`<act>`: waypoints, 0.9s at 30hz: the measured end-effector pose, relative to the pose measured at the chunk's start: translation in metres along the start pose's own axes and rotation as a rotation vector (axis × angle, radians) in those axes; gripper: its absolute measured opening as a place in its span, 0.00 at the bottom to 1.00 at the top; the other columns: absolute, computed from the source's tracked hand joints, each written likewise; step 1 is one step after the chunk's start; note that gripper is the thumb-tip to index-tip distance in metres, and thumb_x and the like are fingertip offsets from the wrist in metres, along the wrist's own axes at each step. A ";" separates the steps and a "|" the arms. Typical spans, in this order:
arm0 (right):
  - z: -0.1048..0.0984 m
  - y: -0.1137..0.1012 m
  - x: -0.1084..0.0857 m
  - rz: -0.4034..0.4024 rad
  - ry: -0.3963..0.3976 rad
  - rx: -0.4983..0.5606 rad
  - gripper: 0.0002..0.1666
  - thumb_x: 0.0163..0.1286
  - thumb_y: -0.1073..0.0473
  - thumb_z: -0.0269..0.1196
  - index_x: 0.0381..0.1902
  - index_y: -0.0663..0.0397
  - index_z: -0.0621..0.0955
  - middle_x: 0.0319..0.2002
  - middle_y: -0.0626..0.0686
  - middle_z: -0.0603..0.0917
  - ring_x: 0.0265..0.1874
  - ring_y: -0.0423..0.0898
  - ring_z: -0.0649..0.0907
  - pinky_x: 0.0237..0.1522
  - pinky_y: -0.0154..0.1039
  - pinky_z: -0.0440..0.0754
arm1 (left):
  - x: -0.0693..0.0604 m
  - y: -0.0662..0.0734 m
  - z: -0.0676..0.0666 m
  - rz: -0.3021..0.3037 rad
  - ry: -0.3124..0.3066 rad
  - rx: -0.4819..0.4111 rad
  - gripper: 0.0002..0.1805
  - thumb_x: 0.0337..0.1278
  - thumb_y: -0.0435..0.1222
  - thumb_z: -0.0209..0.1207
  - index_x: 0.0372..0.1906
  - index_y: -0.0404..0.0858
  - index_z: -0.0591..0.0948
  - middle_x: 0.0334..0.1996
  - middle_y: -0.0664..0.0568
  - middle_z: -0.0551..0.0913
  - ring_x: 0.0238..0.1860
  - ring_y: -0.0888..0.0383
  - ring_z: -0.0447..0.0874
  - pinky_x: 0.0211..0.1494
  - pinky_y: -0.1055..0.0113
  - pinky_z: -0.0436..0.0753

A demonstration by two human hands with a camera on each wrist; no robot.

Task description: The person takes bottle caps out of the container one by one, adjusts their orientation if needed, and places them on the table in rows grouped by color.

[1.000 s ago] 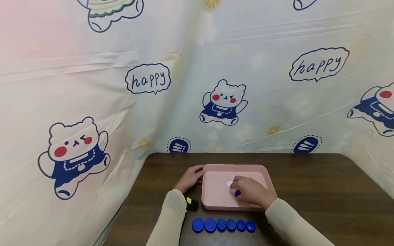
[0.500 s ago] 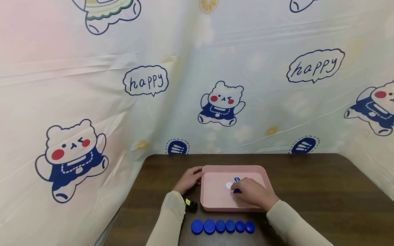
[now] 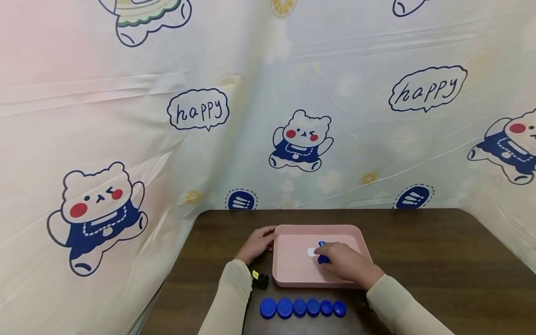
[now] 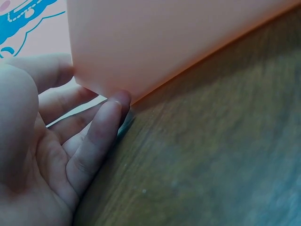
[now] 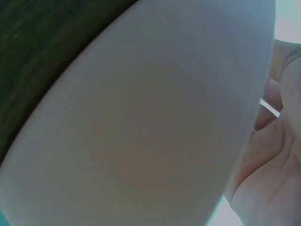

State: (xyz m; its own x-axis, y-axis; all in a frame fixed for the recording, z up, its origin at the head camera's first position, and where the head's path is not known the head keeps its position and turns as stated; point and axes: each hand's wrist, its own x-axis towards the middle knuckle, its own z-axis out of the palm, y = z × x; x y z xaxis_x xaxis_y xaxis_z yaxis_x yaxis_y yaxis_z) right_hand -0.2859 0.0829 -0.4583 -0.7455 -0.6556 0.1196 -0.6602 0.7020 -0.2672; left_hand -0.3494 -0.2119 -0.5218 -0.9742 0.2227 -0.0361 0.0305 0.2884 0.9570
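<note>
only head view shows blue piece (image 3: 322,259), white disc (image 3: 311,252) by right hand (image 3: 346,263)

Bear-printed cloth (image 3: 360,139) hangs behind a brown table (image 3: 423,260).

Tray (image 3: 291,270) on table (image 3: 423,260), cloth (image 3: 356,116) behind. Six caps (image 3: 313,307) in row before tray. Left hand (image 3: 257,244) at tray's left side, right hand (image 3: 347,261) over tray's right half. In tray: disc (image 3: 311,252) left of right hand, second disc (image 3: 321,243) behind.
</note>
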 end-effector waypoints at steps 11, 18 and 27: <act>-0.005 0.000 -0.010 0.037 0.045 -0.014 0.17 0.61 0.57 0.69 0.47 0.56 0.86 0.46 0.52 0.85 0.48 0.49 0.83 0.52 0.49 0.78 | 0.001 0.000 0.000 -0.006 0.013 -0.009 0.23 0.69 0.46 0.56 0.64 0.40 0.76 0.47 0.48 0.82 0.37 0.53 0.82 0.40 0.61 0.83; -0.006 0.001 -0.017 0.124 0.020 0.001 0.19 0.60 0.56 0.69 0.50 0.53 0.85 0.49 0.51 0.84 0.51 0.50 0.82 0.55 0.50 0.77 | -0.001 -0.001 0.002 -0.018 0.011 0.000 0.23 0.69 0.46 0.56 0.63 0.41 0.77 0.46 0.49 0.82 0.36 0.53 0.82 0.40 0.61 0.83; -0.006 0.006 -0.019 0.124 0.037 0.012 0.19 0.59 0.55 0.70 0.49 0.52 0.86 0.47 0.49 0.85 0.50 0.48 0.82 0.54 0.49 0.77 | 0.002 -0.002 0.002 -0.027 0.007 -0.008 0.25 0.68 0.48 0.56 0.64 0.42 0.76 0.48 0.49 0.81 0.38 0.53 0.82 0.42 0.61 0.83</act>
State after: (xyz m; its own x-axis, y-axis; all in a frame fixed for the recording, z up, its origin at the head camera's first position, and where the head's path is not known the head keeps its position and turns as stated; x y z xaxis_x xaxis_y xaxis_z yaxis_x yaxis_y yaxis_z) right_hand -0.2765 0.1013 -0.4565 -0.8246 -0.5528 0.1201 -0.5615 0.7736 -0.2937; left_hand -0.3506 -0.2105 -0.5241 -0.9761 0.2088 -0.0596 0.0027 0.2863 0.9581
